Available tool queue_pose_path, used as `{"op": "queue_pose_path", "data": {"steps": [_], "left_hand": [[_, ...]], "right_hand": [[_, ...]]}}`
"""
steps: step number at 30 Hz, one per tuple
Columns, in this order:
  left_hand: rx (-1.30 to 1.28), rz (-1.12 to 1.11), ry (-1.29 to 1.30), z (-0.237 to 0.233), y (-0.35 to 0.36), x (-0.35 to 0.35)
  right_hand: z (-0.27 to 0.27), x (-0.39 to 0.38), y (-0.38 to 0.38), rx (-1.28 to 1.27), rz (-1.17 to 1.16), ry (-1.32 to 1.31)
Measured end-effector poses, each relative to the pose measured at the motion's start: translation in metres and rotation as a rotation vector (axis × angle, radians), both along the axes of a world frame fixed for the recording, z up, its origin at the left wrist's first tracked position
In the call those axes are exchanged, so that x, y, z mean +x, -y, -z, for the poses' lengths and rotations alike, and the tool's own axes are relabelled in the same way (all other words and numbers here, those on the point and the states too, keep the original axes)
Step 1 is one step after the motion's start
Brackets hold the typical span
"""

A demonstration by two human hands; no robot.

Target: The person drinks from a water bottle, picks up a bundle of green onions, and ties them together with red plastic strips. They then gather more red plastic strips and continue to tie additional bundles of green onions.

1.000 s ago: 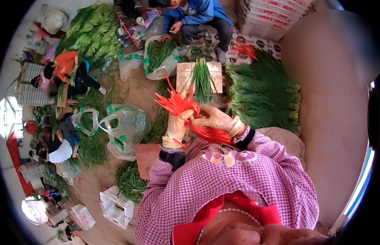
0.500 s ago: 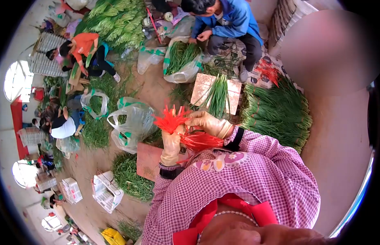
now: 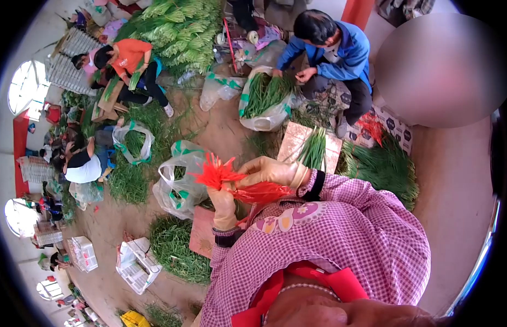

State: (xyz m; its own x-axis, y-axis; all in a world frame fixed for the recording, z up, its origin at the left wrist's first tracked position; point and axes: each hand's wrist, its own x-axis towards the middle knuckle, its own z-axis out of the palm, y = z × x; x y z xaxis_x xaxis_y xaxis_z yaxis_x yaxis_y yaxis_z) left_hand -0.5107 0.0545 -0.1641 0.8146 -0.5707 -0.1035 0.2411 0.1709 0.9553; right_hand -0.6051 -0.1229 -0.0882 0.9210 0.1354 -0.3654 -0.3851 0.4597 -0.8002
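Both my hands wear pale gloves and meet in front of my chest at a bundle of red plastic strips [image 3: 259, 193]. My left hand [image 3: 223, 208] is wrapped round the bundle near its middle, with the cut ends fanning out above it. Thumb and fingers of my right hand [image 3: 272, 171] pinch together at the strips just beside the left fingers; exactly which strips they hold is hidden. Beyond the right hand, long green stalks [image 3: 313, 150] lie on a pinkish board [image 3: 333, 143].
A pile of green stalks [image 3: 381, 171] lies to the right, with red strips [image 3: 369, 128] behind it. A co-worker in blue [image 3: 349, 60] crouches at a bag of greens [image 3: 264, 98]. Plastic bags [image 3: 180, 188], a greens heap [image 3: 177, 248] and a white crate [image 3: 138, 264] stand left.
My view has shifted, so the surroundings sit differently. My right fingers have moved down and left along the red bundle, towards my left hand. The left hand keeps its hold.
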Motion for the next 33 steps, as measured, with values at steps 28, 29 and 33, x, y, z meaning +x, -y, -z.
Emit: {"op": "queue_pose_path", "data": {"steps": [28,29,33], "left_hand": [[-0.293,0.157,-0.288,-0.066,0.144,0.234],[-0.303,0.196,-0.280,-0.068,0.160,0.242],[-0.388,0.332,-0.361,-0.079,0.214,0.278]], "right_hand": [[0.026,0.190,0.067,-0.306,-0.183,0.246],[0.033,0.200,0.073,-0.245,-0.121,0.339],[0.022,0.222,0.123,-0.142,-0.209,0.314]]}}
